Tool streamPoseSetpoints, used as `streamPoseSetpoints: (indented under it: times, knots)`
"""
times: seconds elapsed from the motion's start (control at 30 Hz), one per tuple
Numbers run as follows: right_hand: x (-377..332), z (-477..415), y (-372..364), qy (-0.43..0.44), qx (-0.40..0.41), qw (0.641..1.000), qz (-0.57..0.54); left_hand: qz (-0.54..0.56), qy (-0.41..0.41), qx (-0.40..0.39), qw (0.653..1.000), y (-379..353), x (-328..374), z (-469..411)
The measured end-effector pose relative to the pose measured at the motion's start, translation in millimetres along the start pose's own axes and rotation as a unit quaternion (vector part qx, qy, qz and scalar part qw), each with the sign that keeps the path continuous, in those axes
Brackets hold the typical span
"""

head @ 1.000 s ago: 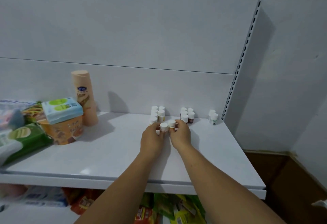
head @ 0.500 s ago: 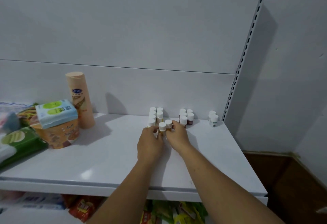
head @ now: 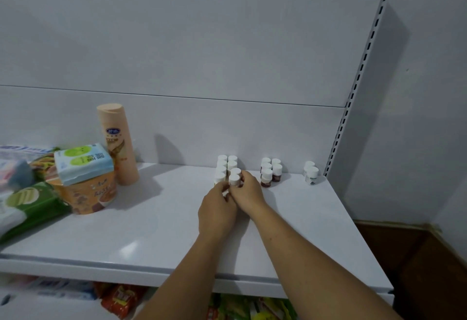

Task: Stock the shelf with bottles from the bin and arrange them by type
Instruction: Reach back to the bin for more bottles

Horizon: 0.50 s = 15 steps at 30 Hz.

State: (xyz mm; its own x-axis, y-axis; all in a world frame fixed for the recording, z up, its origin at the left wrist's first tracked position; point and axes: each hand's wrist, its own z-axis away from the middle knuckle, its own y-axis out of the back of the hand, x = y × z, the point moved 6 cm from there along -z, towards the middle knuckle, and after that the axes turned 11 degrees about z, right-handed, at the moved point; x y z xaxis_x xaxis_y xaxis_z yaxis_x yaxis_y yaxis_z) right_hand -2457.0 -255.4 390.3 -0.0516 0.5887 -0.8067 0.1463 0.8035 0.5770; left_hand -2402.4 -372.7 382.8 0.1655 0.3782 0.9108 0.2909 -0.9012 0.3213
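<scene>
shelf (head: 156,233) first, wide and white, running under everything. at its left end sit green snack packs (head: 27,203), a noodle cup (head: 88,193) with a blue tissue pack (head: 82,161) on top, and a tall peach bottle (head: 118,142) upright near the back wall. my forearms reach in over the front edge. my left hand (head: 217,208) and right hand (head: 249,193) are pressed together, fingers pinching the front white-capped bottle (head: 234,180) of the left cluster of bottles (head: 225,168), which stands in two rows on the shelf. to the right, apart, a brown-bodied group (head: 271,172), then two white bottles (head: 310,172) near the slotted upright (head: 353,97).
</scene>
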Motion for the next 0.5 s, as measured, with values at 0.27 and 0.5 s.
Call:
streamPoseSetpoints:
  times: [0.27,0.5]
  knots:
    - [1,-2,-1,0.023,-0.014,1.000,-0.002,0.091,0.031,0.107,0.990,16,-2,2]
    - [12,-5,-7,0.028,-0.007,1.000,-0.007,0.023,0.022,0.034,0.999,5,3,2]
